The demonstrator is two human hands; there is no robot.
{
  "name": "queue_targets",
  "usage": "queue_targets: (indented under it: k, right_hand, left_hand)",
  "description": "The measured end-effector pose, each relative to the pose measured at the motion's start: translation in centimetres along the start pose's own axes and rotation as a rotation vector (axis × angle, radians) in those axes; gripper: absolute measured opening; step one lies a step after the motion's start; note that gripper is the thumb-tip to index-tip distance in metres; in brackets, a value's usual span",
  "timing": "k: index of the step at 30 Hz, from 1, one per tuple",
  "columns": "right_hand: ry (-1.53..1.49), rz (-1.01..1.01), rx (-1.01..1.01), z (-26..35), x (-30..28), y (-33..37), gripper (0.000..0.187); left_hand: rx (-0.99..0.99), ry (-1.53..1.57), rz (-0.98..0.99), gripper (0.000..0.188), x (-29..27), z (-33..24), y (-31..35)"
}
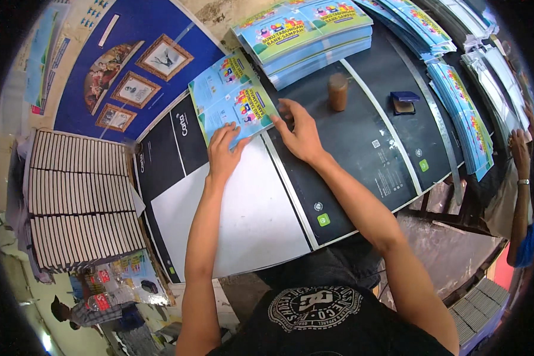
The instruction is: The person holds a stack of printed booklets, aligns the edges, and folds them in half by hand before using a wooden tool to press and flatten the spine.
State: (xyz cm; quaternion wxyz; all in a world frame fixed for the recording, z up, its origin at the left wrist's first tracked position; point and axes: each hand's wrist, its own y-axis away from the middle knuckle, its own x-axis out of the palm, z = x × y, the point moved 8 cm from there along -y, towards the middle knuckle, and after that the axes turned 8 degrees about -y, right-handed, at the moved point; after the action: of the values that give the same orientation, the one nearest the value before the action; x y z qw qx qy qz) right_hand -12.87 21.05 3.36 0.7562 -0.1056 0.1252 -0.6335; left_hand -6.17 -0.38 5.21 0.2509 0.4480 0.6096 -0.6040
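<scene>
A light-blue printed cover sheet (226,98) with colourful cartoon pictures and a green edge lies at the far side of the worktable. My left hand (224,155) rests on its near edge, fingers laid on the paper and thumb out to the side. Beside the sheet's right edge is my right hand (301,132), its fingers bent and spread from the thumb, which reaches to the sheet's corner. Nothing shows in its grasp. A white board (237,207) lies on the table below the sheet. Behind my right hand rises a thick stack of similar printed sheets (314,44).
A brown cylinder (337,92) and a small dark-blue open case (404,104) stand on the black tabletop (362,154). Rows of stacked books (83,190) fill the left. More printed sheets (460,115) lie far right, near another person's arm (521,172). Another person (95,313) appears lower left.
</scene>
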Motion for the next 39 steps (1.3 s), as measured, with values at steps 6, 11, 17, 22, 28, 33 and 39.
queue_targets:
  k: [6,11,17,22,28,33,39]
  right_hand:
    - [-0.009,-0.016,0.008,-0.2,0.0,-0.1,0.048]
    - [-0.045,-0.039,-0.013,-0.3,-0.3,-0.3,0.046]
    - [-0.077,-0.048,-0.028,0.1,-0.5,-0.3,0.044]
    - [-0.075,0.011,-0.024,0.8,-0.4,0.0,0.053]
    - [-0.311,0.107,-0.046,5.2,-1.5,1.4,0.082]
    - [-0.566,0.355,0.196,11.0,-5.1,7.0,0.061]
    - [-0.062,0.255,-0.312,18.8,-8.8,9.6,0.009]
  left_hand:
    - [-0.030,0.024,-0.025,0.019,-0.4,0.3,-0.3]
    - [-0.012,-0.074,-0.114,0.014,-0.1,0.3,-0.5]
    - [-0.157,-0.246,-0.208,0.008,-4.0,3.5,-3.4]
    - [-0.259,-0.275,-0.426,0.016,-14.8,4.6,-3.3]
    - [-0.308,-0.082,-0.613,0.040,-29.0,-1.3,4.3]
    - [-0.532,0.107,-0.657,0.052,-27.6,-5.1,10.1]
    - [-0.902,0.261,-0.773,0.049,-21.4,-6.5,17.7]
